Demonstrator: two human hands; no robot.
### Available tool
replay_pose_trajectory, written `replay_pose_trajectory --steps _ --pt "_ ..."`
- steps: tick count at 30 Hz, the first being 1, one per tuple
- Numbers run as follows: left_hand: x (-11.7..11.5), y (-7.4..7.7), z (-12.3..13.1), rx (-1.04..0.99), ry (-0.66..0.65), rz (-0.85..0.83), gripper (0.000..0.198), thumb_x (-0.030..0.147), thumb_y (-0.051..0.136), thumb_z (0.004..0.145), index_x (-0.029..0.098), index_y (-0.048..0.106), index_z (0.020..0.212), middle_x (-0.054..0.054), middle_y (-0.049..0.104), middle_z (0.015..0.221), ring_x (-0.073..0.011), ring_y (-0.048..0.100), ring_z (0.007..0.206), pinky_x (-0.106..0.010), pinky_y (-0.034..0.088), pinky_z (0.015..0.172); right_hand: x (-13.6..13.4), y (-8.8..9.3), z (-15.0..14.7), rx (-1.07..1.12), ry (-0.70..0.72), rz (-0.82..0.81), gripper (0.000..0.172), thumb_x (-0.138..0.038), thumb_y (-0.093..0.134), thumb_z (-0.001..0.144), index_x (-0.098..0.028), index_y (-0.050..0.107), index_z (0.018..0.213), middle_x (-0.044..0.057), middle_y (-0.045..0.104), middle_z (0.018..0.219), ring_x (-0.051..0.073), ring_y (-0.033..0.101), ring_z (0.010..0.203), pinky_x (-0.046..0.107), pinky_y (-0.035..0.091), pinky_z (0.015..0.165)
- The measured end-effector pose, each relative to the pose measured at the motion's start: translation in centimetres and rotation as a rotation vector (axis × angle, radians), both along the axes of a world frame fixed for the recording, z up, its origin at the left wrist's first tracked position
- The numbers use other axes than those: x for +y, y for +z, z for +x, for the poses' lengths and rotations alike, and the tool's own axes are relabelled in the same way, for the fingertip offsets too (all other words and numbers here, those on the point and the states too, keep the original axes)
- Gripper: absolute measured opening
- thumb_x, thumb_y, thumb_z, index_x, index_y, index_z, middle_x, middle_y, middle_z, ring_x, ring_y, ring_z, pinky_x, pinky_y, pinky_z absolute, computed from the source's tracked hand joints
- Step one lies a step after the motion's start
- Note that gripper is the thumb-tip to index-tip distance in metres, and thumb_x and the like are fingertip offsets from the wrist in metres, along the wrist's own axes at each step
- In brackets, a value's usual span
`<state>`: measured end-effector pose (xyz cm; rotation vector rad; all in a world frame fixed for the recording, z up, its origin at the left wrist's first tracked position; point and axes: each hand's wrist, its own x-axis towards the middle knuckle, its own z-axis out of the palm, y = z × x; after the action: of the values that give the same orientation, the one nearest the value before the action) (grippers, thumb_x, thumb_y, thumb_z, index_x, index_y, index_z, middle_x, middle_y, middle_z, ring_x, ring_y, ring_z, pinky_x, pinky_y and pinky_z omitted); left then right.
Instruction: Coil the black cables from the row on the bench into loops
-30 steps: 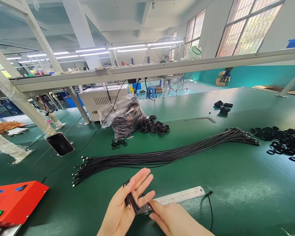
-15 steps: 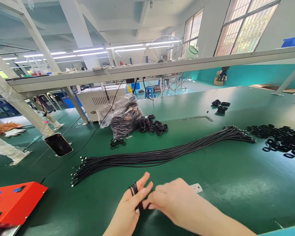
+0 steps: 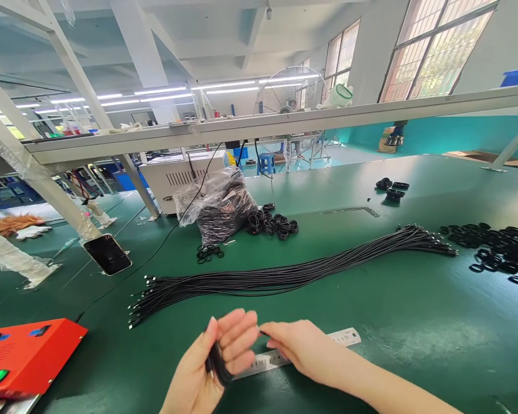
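Note:
In the head view my left hand [image 3: 198,368] is turned palm up, with a black cable [image 3: 219,367] coiled in several loops across the palm. Its thumb stands up beside the coil and its fingers curve over to the right. Close to those fingertips, my right hand [image 3: 313,349] pinches a short dark piece that looks like the cable's end. Under the hands a steel ruler [image 3: 270,361] lies on the green table [image 3: 392,305], partly covered by the right hand. Beyond both hands stretches a long bundle of straight black cables [image 3: 276,279] with metal-tipped ends.
A red box with green buttons [image 3: 30,356] stands at left, near a phone [image 3: 107,254] against a post. Farther back are a plastic bag of black cables [image 3: 224,213], a pile of coiled cables [image 3: 270,221] and a white machine [image 3: 172,178]. Many black rings [image 3: 496,247] lie right.
My left hand has turned palm up and moved slightly left, the cable coil now lying in its palm. More of the ruler shows. The view has shifted a little.

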<state>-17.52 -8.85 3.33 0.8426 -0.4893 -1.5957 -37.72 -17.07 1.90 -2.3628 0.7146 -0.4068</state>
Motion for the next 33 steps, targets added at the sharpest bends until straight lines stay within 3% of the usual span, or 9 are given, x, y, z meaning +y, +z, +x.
replay_pose_trajectory --steps 5,10,14,16,19,24,27,29,33 --pt "-2.2 -1.2 0.4 0.038 0.12 -0.116 0.039 0.034 0.037 0.099 0.02 0.062 0.125 -0.006 0.047 0.146 -0.0229 0.042 0.135 -0.034 0.04 0.11 2.6 -2.0 0.0 0.25 0.01 -0.212 0.013 -0.017 0.047 0.092 -0.021 0.057 0.099 0.001 0.071 0.081 0.019 0.067 0.065 0.026 0.031 0.05" --pt "-2.6 -2.6 -2.5 -0.265 0.212 -0.005 0.038 0.038 0.051 0.093 0.024 0.06 0.128 -0.002 0.038 0.152 -0.021 0.034 0.14 -0.031 0.021 0.118 4.4 -2.0 2.0 0.314 0.015 -0.441 0.009 -0.025 0.053 0.091 -0.019 0.053 0.083 0.003 0.068 0.075 0.019 0.062 0.06 0.029 0.025 0.048" --pt "-1.1 -3.3 -3.0 -0.565 -0.003 0.05 0.036 0.041 0.058 0.088 0.022 0.067 0.117 -0.006 0.06 0.135 -0.0244 0.054 0.123 -0.031 0.038 0.105 2.7 0.4 2.0 0.182 -0.032 -0.446 0.017 -0.023 0.044 0.096 -0.019 0.051 0.082 0.002 0.063 0.074 0.016 0.057 0.062 0.028 0.031 0.056" --pt "-0.3 -3.1 -2.6 -0.626 -0.131 0.045 0.033 0.044 0.057 0.088 0.016 0.074 0.095 -0.01 0.075 0.101 -0.0239 0.067 0.092 -0.03 0.048 0.084 1.4 1.2 1.6 0.096 -0.057 -0.338 0.019 -0.023 0.041 0.098 -0.019 0.05 0.081 0.0 0.06 0.074 0.014 0.054 0.062 0.027 0.033 0.061" --pt "0.1 -2.5 -2.3 -0.466 -0.275 0.027 0.046 0.048 0.05 0.091 0.014 0.07 0.067 -0.008 0.07 0.061 -0.0155 0.06 0.051 -0.025 0.044 0.053 0.4 0.7 1.4 -0.07 -0.077 -0.058 0.025 -0.03 0.037 0.1 -0.02 0.049 0.08 -0.002 0.058 0.074 0.012 0.05 0.063 0.025 0.036 0.063" --pt "-0.5 -2.5 -2.8 -0.087 -0.072 0.062 0.031 0.038 0.06 0.089 0.012 0.07 0.075 0.005 0.047 0.042 -0.0032 0.039 0.037 -0.014 0.033 0.043 2.0 -2.2 2.7 -0.375 -0.225 0.362 0.032 -0.041 0.029 0.101 -0.022 0.054 0.097 -0.001 0.057 0.077 0.013 0.052 0.065 0.024 0.043 0.062" --pt "-1.2 -3.4 -3.2 0.046 0.009 0.076 0.025 0.031 0.064 0.088 0.01 0.072 0.076 0.005 0.048 0.044 -0.0018 0.041 0.039 -0.012 0.038 0.045 3.2 -3.0 3.2 -0.493 -0.243 0.556 0.032 -0.04 0.033 0.099 -0.024 0.05 0.12 0.003 0.062 0.091 0.016 0.06 0.078 0.029 0.049 0.076" --pt "-1.5 -3.9 -3.4 0.077 0.041 0.109 0.02 0.026 0.064 0.087 0.011 0.073 0.077 0.0 0.062 0.056 -0.0027 0.05 0.044 -0.012 0.043 0.048 3.6 -2.9 3.1 -0.55 -0.227 0.673 0.03 -0.035 0.035 0.096 -0.023 0.053 0.116 0.003 0.063 0.091 0.018 0.061 0.087 0.032 0.047 0.086" --pt "-1.4 -4.2 -3.9 0.063 0.089 0.098 0.022 0.017 0.057 0.09 0.013 0.073 0.105 -0.013 0.071 0.115 -0.0178 0.068 0.1 -0.024 0.053 0.09 3.7 -2.4 2.7 -0.632 -0.16 0.893 0.031 -0.016 0.044 0.078 -0.02 0.058 0.105 0.002 0.062 0.102 0.02 0.056 0.107 0.036 0.04 0.1"
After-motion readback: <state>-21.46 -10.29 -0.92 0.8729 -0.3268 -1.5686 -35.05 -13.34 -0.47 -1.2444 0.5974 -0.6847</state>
